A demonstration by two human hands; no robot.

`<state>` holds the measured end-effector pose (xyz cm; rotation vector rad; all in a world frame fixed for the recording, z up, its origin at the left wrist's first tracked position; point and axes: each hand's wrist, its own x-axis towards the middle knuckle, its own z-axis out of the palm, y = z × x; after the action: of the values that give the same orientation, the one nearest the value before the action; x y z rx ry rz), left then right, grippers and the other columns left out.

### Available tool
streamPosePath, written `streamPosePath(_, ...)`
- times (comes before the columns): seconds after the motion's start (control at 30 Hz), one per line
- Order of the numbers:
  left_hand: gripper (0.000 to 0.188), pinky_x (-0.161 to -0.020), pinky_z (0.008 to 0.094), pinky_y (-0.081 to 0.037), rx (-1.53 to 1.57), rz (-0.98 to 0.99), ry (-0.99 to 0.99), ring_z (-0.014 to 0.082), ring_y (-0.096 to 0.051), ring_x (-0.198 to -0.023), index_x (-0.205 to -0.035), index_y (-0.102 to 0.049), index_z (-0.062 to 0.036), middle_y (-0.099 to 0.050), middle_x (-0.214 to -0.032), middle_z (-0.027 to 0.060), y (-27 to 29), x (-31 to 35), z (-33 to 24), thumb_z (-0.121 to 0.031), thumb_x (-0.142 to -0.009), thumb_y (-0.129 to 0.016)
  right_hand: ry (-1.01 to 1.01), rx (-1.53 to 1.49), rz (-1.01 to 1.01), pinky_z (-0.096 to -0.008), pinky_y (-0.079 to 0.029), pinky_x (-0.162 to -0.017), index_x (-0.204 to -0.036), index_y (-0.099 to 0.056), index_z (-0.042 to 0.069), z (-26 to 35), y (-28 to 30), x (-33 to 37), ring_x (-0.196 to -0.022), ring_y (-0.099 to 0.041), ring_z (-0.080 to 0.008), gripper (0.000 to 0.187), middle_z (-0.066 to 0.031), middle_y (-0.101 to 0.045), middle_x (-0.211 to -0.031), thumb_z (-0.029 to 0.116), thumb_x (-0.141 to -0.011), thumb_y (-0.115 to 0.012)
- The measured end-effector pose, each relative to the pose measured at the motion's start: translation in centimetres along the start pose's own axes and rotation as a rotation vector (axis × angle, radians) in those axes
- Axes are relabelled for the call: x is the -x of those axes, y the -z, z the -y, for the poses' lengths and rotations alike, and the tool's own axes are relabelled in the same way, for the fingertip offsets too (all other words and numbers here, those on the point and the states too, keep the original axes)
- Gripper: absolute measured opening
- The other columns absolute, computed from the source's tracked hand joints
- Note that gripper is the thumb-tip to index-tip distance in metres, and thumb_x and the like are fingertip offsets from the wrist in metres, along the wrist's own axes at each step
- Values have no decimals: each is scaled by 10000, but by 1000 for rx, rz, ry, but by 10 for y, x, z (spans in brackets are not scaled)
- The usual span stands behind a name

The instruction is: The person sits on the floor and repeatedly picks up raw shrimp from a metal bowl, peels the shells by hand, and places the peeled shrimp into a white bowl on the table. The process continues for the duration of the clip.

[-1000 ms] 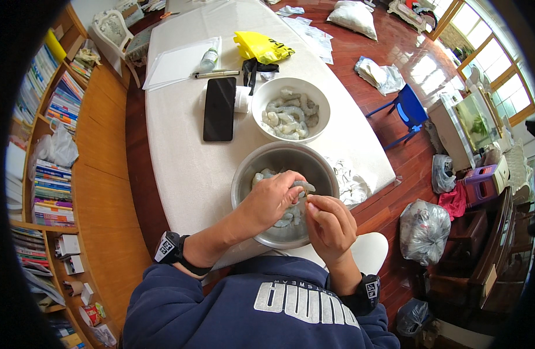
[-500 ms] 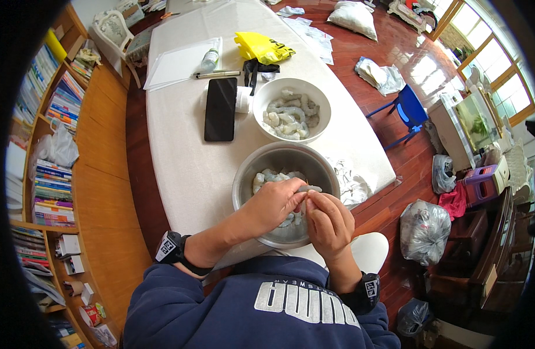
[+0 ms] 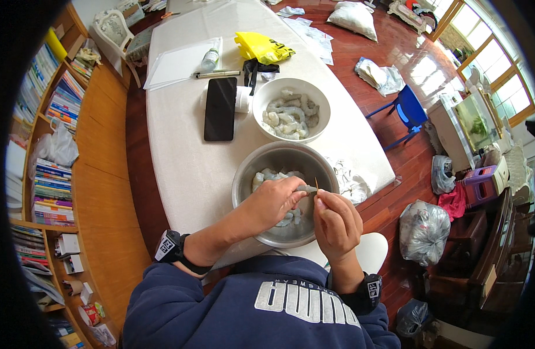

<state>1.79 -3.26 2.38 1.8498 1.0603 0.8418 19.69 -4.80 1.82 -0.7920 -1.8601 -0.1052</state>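
Observation:
My left hand [image 3: 273, 202] is closed around a peeled grey shrimp [image 3: 306, 189], whose end sticks out to the right past my fingertips. Between the thumb and fingers of my right hand [image 3: 338, 224] is a thin wooden toothpick [image 3: 316, 184], pointing up beside the shrimp's end. Both hands are over a steel bowl [image 3: 244, 174] in which more pale shrimp [image 3: 266, 176] lie, partly hidden by my left hand. Just beyond it stands a white bowl [image 3: 324, 123] holding several grey shrimp [image 3: 292, 113].
A black phone [image 3: 221, 109] leans on a white roll [image 3: 243, 100] on the pale table [image 3: 180, 157]. A yellow plastic bag [image 3: 262, 47], a small bottle [image 3: 210, 60] and paper sheets [image 3: 169, 68] lie farther back. Thin whitish scraps [image 3: 350, 183] lie right of the steel bowl.
My right hand has moved slightly right, away from my left fingertips. The toothpick now shows upright beside the shrimp. My left hand has barely moved.

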Motion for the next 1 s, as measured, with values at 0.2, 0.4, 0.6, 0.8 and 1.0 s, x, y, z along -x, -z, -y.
streamPosePath(0.2, 188, -660, 385, -528, 1, -1, -3, 307, -695, -740, -1096, -597, 38, -674, -850, 214, 0, 0, 1, -125, -1006, -567, -20, -15, -2, -321, -590, -657, -809, -635, -28, 1, 2, -1, -789, -721, -292, 129, -164, -713, -927, -86, -793, -749)
streamPosePath(0.4, 178, -732, 369, -532, -46, -104, -121, 294, -689, -838, -1090, -661, 14, -688, -951, 177, 1, -2, 3, -79, -940, -639, -21, -87, 22, -329, -593, -661, -813, -618, -7, 5, 3, 1, -781, -723, -283, 161, -153, -711, -921, -80, -781, -758)
streamPosePath(0.6, 162, -749, 354, -534, -36, -113, -104, 297, -681, -844, -1045, -693, 12, -690, -960, 163, 4, -3, 5, -69, -906, -670, -12, -149, 77, -339, -593, -657, -823, -608, -6, 7, 0, 1, -779, -719, -282, 175, -148, -703, -922, -88, -776, -756)
streamPosePath(0.8, 157, -761, 351, -542, -20, -98, -61, 287, -681, -853, -1008, -687, 32, -695, -950, 163, 3, -2, 8, -59, -880, -693, -15, -192, 104, -323, -579, -682, -891, -652, -5, 7, -3, 2, -810, -722, -293, 220, -152, -715, -934, -96, -736, -778)
streamPosePath(1.0, 154, -762, 351, -543, -35, -104, -82, 287, -680, -848, -1001, -681, 42, -693, -954, 169, 2, -2, 10, -47, -877, -695, 21, -139, 106, -332, -585, -643, -788, -601, -14, 8, -3, 0, -775, -711, -269, 168, -139, -695, -919, -89, -772, -750)
